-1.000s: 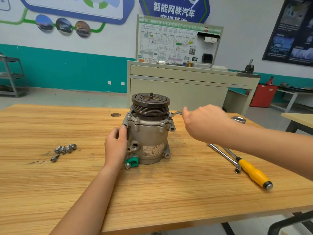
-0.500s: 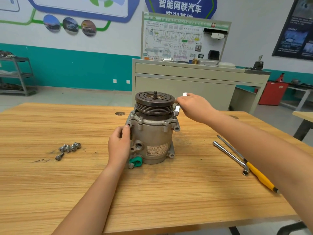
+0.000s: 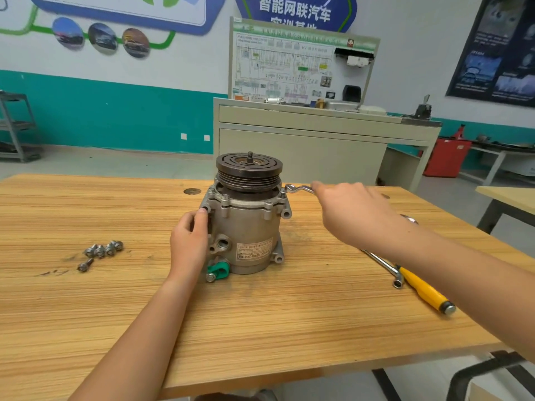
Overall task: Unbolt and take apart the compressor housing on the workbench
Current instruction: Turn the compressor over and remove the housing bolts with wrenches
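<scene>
The fingers of the right hand are closed round the handle of a bent wrench. The hand is blurred, so the exact grip cannot be made out. The wrench's ring end is set on a bolt head at the upper right corner of the compressor housing, just beside the grooved pulley that crowns it.

The left hand is laid against the housing's left side. Its fingertips are curled onto the edge below a mounting ear, so that the body is gripped.

The housing is stood upright near the middle of the table, pulley uppermost. A printed label is turned toward the camera, and a green clip is seen at its base.

To the left, well apart from the housing, four loose bolts are bunched together, with a fifth bolt lying just in front of them. To the right, partly hidden under the right forearm, a socket wrench is laid beside a yellow-handled screwdriver; the two appear to be touching.
</scene>
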### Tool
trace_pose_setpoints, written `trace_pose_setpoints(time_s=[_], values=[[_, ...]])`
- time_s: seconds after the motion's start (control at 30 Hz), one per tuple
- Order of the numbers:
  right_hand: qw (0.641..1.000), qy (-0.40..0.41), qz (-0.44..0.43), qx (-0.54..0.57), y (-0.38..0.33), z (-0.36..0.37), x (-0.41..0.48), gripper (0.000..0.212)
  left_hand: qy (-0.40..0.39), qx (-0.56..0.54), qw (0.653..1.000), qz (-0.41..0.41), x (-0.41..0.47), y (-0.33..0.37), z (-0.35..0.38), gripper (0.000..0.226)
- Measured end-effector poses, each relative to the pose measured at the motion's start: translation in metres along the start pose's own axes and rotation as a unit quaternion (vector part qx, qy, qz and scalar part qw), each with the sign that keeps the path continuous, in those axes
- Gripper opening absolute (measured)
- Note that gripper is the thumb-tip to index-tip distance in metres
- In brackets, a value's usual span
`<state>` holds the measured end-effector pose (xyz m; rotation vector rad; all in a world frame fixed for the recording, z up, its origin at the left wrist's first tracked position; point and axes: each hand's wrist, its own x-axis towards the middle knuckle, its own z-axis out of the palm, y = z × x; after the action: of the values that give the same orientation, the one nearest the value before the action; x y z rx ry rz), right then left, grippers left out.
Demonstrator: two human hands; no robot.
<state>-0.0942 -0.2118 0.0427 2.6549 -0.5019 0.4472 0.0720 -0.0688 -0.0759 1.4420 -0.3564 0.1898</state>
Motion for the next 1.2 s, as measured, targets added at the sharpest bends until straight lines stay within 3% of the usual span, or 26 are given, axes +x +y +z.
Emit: trace_pose_setpoints(time_s=[0.1,0.27,0.43,0.5,0.7,0.93,1.07,1.2], values=[[1.000,-0.001,-0.019,-0.024,-0.011,-0.005,0.002,0.044,0.000,0.005,1.000,0.002,0.000,0.000,0.000,0.031],[0.996,-0.050,-0.033,-0.068,-0.034,-0.025,0.009,0.016,-0.005,0.002,1.000,-0.001,0.000,-0.001,-0.001,0.030],[0.993,-0.061,-0.047,-0.087,-0.022,-0.016,0.010,0.011,-0.007,-0.008,1.000,-0.014,0.000,-0.001,0.000,0.028],[0.993,-0.061,-0.061,-0.085,-0.002,-0.003,0.010,0.019,-0.008,-0.003,1.000,-0.015,0.001,-0.003,-0.001,0.028],[0.994,-0.015,-0.061,-0.085,0.022,0.029,0.059,0.023,-0.011,0.002,1.000,-0.014,0.001,-0.005,0.000,0.030],[0.994,0.054,-0.003,0.097,0.007,0.062,0.099,0.034,-0.001,0.009,1.000,-0.014,0.001,-0.006,-0.001,0.031],[0.946,0.112,0.112,0.284,0.023,0.058,0.065,0.030,-0.006,0.010,1.000,-0.014,0.000,-0.003,-0.001,0.030],[0.975,0.079,0.031,0.203,0.020,0.037,0.019,0.031,-0.003,0.010,1.000,-0.016,-0.001,-0.001,0.000,0.030]])
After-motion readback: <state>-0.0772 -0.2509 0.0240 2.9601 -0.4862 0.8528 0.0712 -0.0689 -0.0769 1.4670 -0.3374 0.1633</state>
